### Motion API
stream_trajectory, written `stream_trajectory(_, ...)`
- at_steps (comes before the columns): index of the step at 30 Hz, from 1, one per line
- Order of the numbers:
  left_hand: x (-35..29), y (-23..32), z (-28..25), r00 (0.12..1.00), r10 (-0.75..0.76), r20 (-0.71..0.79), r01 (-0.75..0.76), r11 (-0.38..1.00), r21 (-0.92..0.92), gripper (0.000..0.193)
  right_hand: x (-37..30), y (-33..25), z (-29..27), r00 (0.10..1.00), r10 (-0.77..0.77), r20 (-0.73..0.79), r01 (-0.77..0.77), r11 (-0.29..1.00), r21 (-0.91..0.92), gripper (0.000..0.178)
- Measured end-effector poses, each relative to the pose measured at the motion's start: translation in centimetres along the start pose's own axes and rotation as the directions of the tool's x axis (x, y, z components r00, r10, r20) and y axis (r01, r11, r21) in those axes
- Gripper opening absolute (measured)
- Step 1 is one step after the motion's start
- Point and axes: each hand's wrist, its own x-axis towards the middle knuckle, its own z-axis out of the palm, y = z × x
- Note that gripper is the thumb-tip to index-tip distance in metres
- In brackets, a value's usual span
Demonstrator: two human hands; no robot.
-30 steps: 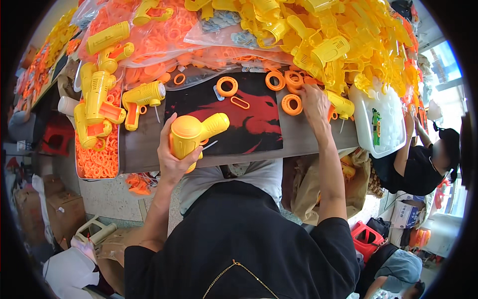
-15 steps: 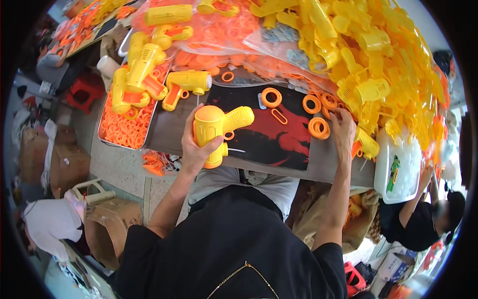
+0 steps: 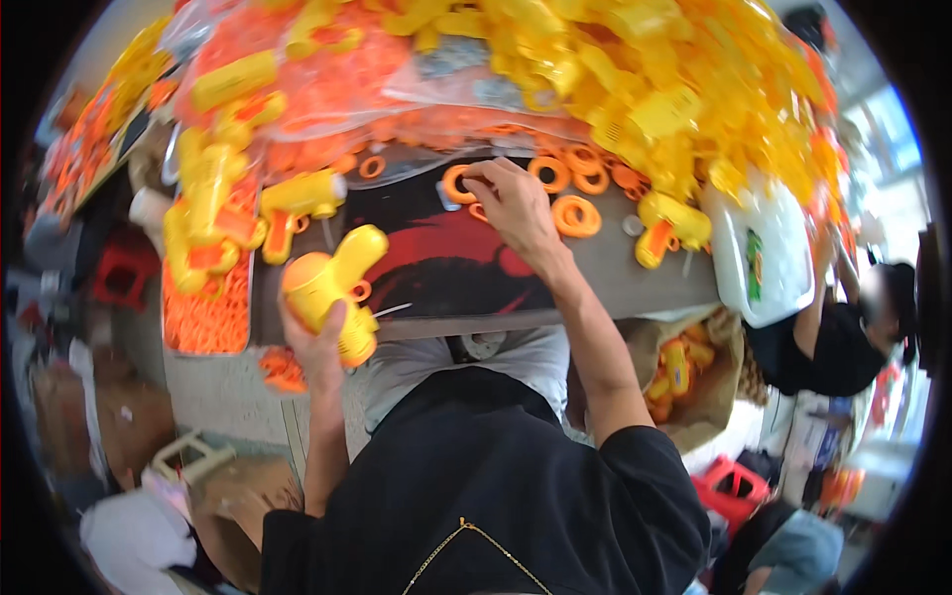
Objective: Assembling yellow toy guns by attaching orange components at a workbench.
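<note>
My left hand (image 3: 319, 342) is wrapped round a yellow toy gun (image 3: 315, 290) above the table's front left edge. The gun is tilted, its rounded orange-yellow end toward the upper left, and a small orange trigger ring (image 3: 360, 291) shows on its side. My right hand (image 3: 521, 210) is over the dark mat, fingertips pinched together beside an orange ring (image 3: 455, 185) and seeming to touch its edge. What the pinch holds, if anything, is too small to tell. Under the fingers lies an orange oblong loop (image 3: 477, 211), partly hidden. More orange rings (image 3: 575, 216) lie right of this hand.
A tray of small orange parts (image 3: 206, 322), with yellow toy guns on top, stands at left. Yellow shells (image 3: 684, 119) are heaped at the back right. A white bin (image 3: 769, 283) and another toy gun (image 3: 676, 220) are at right; a paper sack (image 3: 709, 397) stands below.
My right hand has moved left from the group of rings at the right to the single ring on the mat. My left hand has tilted the toy gun. The whole view has shifted.
</note>
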Motion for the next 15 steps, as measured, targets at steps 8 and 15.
stream_trajectory(8,0.2,0.4,1.0,1.000,0.004,0.026,-0.005,0.999,0.031,0.061,-8.6,7.2,-10.7,0.761,0.042,-0.648,-0.328,0.886,-0.328,0.019)
stream_trajectory(15,-0.1,0.7,4.1,0.994,0.000,0.110,-0.001,1.000,0.010,0.063,-14.4,15.1,-18.0,0.769,0.025,-0.638,-0.490,0.663,-0.565,0.068)
